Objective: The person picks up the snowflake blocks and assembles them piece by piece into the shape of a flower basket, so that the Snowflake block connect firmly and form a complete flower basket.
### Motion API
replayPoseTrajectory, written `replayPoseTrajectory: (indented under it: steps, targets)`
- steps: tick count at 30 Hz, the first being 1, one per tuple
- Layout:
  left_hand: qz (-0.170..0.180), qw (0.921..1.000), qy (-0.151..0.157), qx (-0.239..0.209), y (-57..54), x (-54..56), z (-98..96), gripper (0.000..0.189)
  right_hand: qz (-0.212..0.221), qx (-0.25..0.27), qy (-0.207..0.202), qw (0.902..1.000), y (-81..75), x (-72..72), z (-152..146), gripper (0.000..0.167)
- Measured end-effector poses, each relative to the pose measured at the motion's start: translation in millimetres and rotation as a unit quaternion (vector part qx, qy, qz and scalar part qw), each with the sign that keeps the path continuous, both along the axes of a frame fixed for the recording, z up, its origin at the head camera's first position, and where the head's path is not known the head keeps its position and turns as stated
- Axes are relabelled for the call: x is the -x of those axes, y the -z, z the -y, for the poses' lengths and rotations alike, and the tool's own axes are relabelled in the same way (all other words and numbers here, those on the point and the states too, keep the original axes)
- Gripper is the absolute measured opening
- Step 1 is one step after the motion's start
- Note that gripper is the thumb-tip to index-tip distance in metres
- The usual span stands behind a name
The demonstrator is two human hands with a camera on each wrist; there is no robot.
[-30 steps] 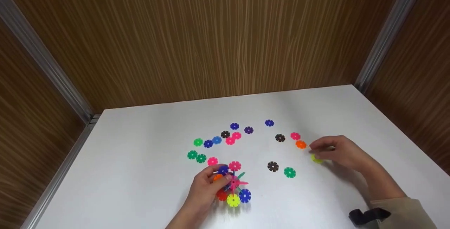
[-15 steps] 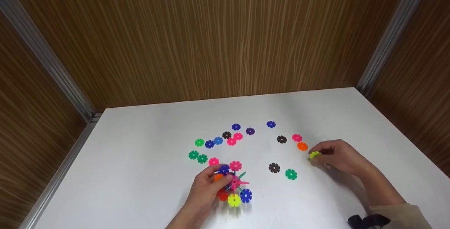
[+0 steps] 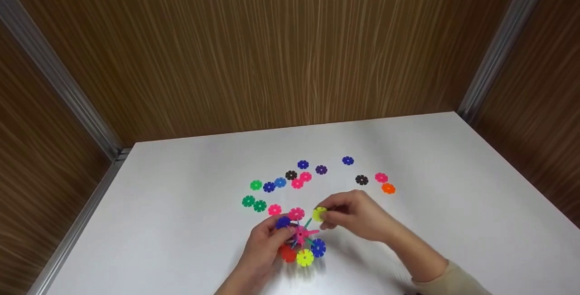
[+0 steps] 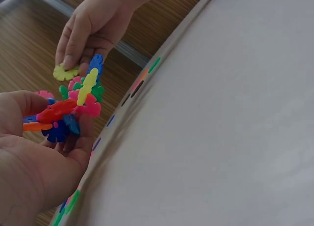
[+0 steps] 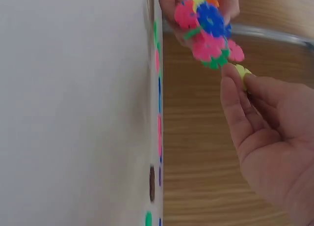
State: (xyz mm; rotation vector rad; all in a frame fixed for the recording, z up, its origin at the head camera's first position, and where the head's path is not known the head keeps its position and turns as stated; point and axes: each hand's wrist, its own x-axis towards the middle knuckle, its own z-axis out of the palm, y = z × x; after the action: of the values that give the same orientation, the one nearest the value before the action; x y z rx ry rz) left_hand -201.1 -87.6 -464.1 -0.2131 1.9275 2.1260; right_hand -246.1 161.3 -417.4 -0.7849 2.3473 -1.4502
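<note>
White table (image 3: 181, 222), woodgrain walls (image 3: 290, 50). Left hand (image 3: 263, 243) gripping disc cluster (image 3: 300, 234), right hand (image 3: 358, 218) pinching 1 yellow disc (image 3: 317, 215) just beside it, can't tell if touching. Looks like joining step tbh; next move calls for careful alignment, then push.

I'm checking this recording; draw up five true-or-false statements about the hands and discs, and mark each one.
1. The left hand holds a cluster of joined discs. True.
2. The right hand pinches a yellow disc. True.
3. The cluster of joined discs is all one colour. False: it mixes several, including pink, blue, red and yellow.
4. A loose orange disc lies next to a pink disc on the table. True.
5. The table has a black top. False: its top is white.
</note>
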Motion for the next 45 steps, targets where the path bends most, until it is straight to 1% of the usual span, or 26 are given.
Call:
replayPoseTrajectory:
  steps: [4, 9, 11, 15, 17, 22, 25, 28, 33, 36, 39, 41, 43, 45]
  targets:
    - [0.002, 0.9999, 0.012, -0.002, 1.3, -1.2, 0.8, 0.041, 0.007, 0.02, 0.01, 0.9997, 2.9, -3.1, 13.5, 0.015]
    - [0.006, 0.9998, 0.015, 0.013, 0.9, -2.2, -1.4, 0.049, -0.003, 0.042, 0.019, 0.999, 3.1, -5.9, 20.3, 0.014]
    - [-0.001, 0.9998, 0.015, 0.009, 1.1, -2.5, -1.1, 0.05, -0.006, 0.047, 0.021, 0.9987, 2.9, -6.7, 21.7, 0.013]
    - [-0.016, 0.9997, 0.017, 0.0, 2.0, -2.3, 0.7, 0.044, -0.012, 0.05, 0.022, 0.9984, 2.9, -8.6, 23.4, 0.013]
    - [-0.02, 0.9997, 0.017, 0.002, 2.5, -2.1, 1.2, 0.042, -0.027, 0.043, 0.021, 0.9985, 3.1, -9.6, 24.6, 0.012]
    - [-0.024, 0.9994, 0.004, 0.025, 1.8, -1.8, 0.3, 0.042, -0.091, 0.022, 0.02, 0.9954, 4.5, -10.9, 28.7, 0.013]
    - [-0.023, 0.9989, -0.007, 0.041, 0.6, -1.9, -1.0, 0.044, -0.11, 0.015, 0.018, 0.9936, 4.2, -11.6, 31.1, 0.013]
    - [-0.017, 0.9986, -0.016, 0.048, -0.9, -1.8, -2.6, 0.044, -0.11, 0.007, 0.017, 0.9937, 3.2, -12.0, 32.4, 0.012]
    - [-0.016, 0.9981, -0.019, 0.056, -1.6, -0.6, -4.7, 0.044, -0.086, -0.004, 0.013, 0.9962, 1.9, -9.5, 29.8, 0.011]
    - [-0.016, 0.9979, -0.028, 0.057, -0.6, 0.6, -4.6, 0.046, -0.075, 0.001, 0.008, 0.9971, 0.7, -3.6, 20.4, 0.018]
    - [-0.014, 0.9974, -0.046, 0.053, 0.2, 1.5, -3.4, 0.048, -0.082, 0.006, 0.029, 0.9962, -1.2, 9.4, -0.7, 0.026]
    - [-0.009, 0.9971, -0.057, 0.05, 0.7, 1.6, -2.5, 0.048, -0.089, 0.011, 0.062, 0.994, -0.3, 22.0, -22.1, 0.026]
    - [-0.004, 0.9968, -0.064, 0.047, 1.7, 1.6, -2.2, 0.05, -0.086, -0.002, 0.109, 0.9903, 3.1, 34.9, -47.2, 0.026]
    - [0.003, 0.9967, -0.066, 0.047, 2.5, 1.4, -2.3, 0.051, -0.075, -0.017, 0.155, 0.9849, 10.1, 45.6, -73.2, 0.026]
